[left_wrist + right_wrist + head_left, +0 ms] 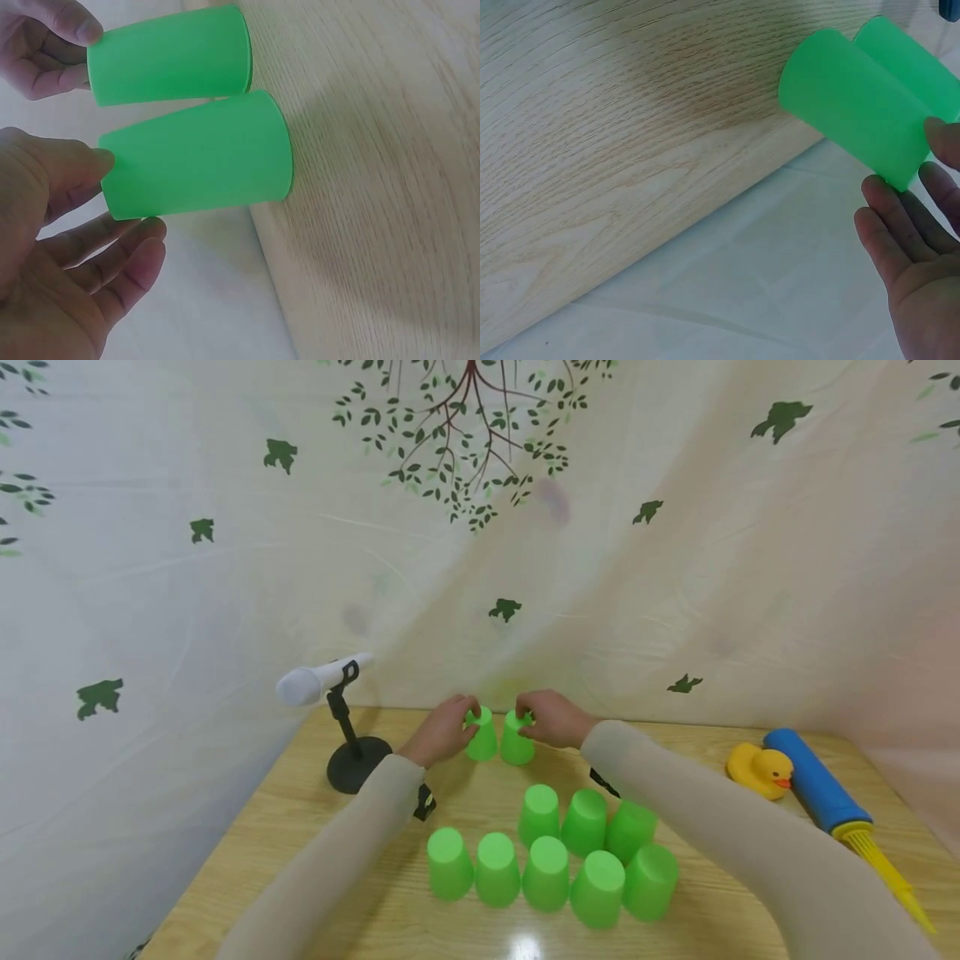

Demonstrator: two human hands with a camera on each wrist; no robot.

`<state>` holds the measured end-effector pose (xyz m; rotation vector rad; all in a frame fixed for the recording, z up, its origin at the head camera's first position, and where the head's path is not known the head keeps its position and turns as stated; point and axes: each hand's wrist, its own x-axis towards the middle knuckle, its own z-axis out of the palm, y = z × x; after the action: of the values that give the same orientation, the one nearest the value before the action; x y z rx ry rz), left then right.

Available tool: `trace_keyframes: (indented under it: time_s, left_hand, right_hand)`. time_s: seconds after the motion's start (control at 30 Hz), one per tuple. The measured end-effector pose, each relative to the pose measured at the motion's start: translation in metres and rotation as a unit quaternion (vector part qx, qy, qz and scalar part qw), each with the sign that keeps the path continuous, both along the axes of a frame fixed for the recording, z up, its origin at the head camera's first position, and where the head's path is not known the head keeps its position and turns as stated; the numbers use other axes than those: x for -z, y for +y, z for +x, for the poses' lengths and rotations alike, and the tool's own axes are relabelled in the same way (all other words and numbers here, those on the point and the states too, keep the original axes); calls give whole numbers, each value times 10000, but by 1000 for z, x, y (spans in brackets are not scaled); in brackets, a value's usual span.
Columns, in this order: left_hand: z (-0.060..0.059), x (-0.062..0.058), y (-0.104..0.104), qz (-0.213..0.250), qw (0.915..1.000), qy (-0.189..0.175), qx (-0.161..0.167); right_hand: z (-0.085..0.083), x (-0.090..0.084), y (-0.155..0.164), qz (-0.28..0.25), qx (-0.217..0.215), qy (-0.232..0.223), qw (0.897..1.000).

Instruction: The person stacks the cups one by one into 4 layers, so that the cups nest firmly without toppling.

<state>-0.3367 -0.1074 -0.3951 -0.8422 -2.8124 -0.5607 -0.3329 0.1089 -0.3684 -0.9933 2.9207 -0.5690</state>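
Note:
Two green cups stand mouth down, side by side, near the table's far edge. My left hand [459,720] grips the top of the left cup [482,739]; in the left wrist view thumb and fingers [142,236] pinch this cup [199,157] at its base. My right hand [534,714] grips the right cup [516,742] the same way. In the right wrist view its fingertips [881,199] lie on that cup [851,105]. Several more green cups [547,860] stand upside down in a cluster nearer to me.
A white microphone [318,681] on a black stand is at the back left. A yellow rubber duck [759,770] and a blue pump [821,789] with a yellow nozzle lie at the right. A leaf-print cloth [675,568] hangs just behind the wooden table [300,802].

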Motion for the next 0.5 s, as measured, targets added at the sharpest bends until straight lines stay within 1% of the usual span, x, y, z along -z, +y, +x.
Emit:
trace_keyframes:
  time_s: [0.27,0.43,0.5]
  left_hand:
    - [-1,-3,3,-82,9999,41,63]
    - [-3,-2,4,-103,9999,-14,40]
    - [-4,-1,2,-68,9999,14,82]
  right_hand:
    - [-3,2,1,-54,189,-16,9998]
    - [-4,3,2,-86,176,-72,9998]
    - [-4,3,3,-50,143,-48,9999]
